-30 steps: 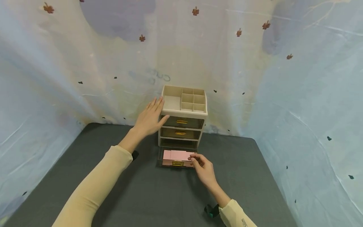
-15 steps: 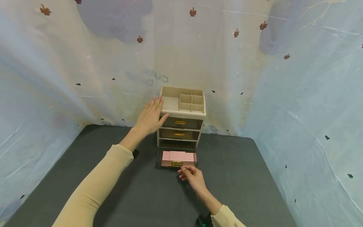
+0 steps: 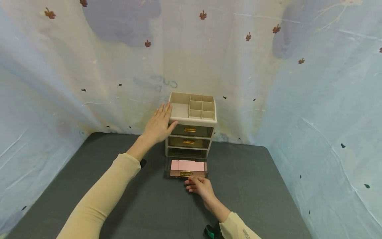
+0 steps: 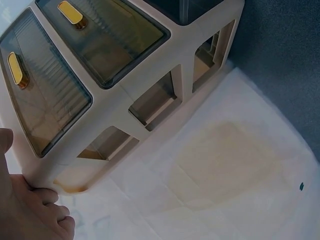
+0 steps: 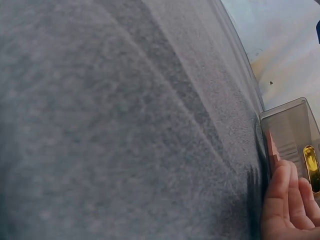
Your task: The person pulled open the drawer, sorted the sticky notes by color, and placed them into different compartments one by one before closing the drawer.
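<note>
A cream drawer organizer (image 3: 191, 121) stands at the back of the dark table. Its bottom drawer (image 3: 167, 169) is pulled out and holds pink rectangular pieces (image 3: 187, 165). My left hand (image 3: 157, 125) rests on the organizer's upper left edge, fingers extended, thumb near the front; the left wrist view has those fingers at the cabinet's top corner. Just in front of the drawer, below its gold handle (image 3: 186, 174), is my right hand (image 3: 203, 190) with loosely bent fingers. The right wrist view puts its fingertips against or very near the smoky drawer front (image 5: 287, 130).
Two closed drawers with gold handles (image 3: 190, 129) sit above the pulled-out one. The organizer's top has divided compartments (image 3: 202, 105). Patterned pale cloth (image 3: 191, 59) hangs behind and beside the dark table (image 3: 149, 205).
My right hand has moved from the drawer's right corner, left and down, to below its handle. My left hand stays at the organizer's edge. The drawer remains pulled out.
</note>
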Available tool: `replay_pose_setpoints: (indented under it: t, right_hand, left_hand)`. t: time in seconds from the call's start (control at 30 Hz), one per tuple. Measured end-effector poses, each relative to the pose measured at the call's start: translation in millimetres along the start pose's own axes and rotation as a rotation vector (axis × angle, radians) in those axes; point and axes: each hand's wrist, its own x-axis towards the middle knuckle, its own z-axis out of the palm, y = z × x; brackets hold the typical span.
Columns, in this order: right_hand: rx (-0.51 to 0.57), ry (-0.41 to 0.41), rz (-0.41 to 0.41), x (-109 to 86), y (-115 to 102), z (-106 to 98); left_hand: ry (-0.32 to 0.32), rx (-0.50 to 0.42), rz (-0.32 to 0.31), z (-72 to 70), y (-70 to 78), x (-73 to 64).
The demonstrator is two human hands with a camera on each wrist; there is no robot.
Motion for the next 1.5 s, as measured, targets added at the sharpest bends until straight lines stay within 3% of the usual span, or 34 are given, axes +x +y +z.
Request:
replay_pose_setpoints:
  t: [1.1,1.5]
  right_hand:
    - [0.074,0.004,-0.018,13.0,-1,5]
    - [0.05,0.034,-0.006,22.8,-6,5]
  left_hand:
    - [-0.002,0.005,-0.007,2.0,-0.9,-1.7]
    - [-0.009,0.007,-0.012,0.2,0.6,-0.7]
